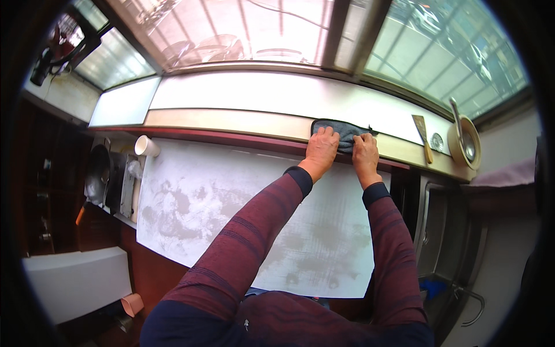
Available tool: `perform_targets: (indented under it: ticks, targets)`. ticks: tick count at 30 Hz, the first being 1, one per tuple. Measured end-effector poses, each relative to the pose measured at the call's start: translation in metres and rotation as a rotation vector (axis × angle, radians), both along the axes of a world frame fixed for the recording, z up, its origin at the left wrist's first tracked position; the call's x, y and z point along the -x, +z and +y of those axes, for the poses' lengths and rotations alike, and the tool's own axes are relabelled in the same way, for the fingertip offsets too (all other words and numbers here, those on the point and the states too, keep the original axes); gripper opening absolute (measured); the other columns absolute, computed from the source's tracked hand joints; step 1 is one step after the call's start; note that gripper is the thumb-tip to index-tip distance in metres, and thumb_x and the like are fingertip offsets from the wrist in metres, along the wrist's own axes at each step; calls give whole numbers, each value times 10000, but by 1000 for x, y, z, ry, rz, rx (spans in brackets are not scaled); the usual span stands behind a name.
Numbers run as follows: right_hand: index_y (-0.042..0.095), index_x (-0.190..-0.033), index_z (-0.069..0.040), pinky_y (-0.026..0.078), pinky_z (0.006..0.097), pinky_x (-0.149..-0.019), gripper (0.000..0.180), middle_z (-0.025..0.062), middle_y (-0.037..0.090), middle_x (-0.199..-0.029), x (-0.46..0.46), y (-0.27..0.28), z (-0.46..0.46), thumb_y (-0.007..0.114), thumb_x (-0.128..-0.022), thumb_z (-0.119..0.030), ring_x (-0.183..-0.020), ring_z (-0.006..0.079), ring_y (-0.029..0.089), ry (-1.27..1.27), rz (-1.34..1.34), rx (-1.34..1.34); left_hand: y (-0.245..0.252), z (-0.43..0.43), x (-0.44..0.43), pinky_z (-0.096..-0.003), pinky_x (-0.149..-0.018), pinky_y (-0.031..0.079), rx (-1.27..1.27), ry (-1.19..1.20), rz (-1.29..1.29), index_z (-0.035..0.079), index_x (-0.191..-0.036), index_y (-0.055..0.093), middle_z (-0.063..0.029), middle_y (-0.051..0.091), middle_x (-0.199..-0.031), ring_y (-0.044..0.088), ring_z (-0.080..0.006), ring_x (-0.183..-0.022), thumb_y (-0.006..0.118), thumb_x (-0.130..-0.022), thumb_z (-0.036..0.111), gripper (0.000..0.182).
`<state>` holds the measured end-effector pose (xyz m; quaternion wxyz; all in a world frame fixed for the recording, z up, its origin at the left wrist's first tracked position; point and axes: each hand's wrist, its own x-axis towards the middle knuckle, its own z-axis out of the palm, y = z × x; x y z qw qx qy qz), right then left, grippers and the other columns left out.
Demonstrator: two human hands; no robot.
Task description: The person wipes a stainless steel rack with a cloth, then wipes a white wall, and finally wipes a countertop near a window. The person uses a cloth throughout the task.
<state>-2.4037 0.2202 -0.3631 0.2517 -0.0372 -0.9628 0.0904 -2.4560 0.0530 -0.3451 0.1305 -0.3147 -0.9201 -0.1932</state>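
A dark grey cloth with black edging lies bunched on the wooden ledge below the window. My left hand presses on its left part, fingers bent over the fabric. At the cloth's right part, my right hand pinches it between thumb and fingers. Both forearms reach across a large white board or sheet with greyish, powdery-looking patches.
On the ledge to the right are a scraper with a wooden handle, a small clear glass-like object and a beige bowl holding a metal ladle. A white cup stands at left near a wok. A steel sink is at right.
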Motion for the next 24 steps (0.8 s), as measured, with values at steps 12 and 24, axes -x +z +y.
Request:
perform_targets:
  ticks: [12,24]
  targets:
    - [683,-907,-92,549,437,-765,68,87,628,-1010,95,0,-200,625,-873,-91,-944,314,617,237,-7,15,1,-213,67,-416,-830,590,-74,225,-28,82,-940,639,-94,635,-1037,640,-315,-1024,579,-889,46,86]
    - [693,-907,-59,555,441,-799,83,132,638,-1020,152,5,-351,620,-898,-98,-942,337,619,352,-98,23,-4,-367,109,-445,-863,569,-149,398,-24,98,-978,633,-83,629,-1075,615,-322,-1084,560,-892,10,143]
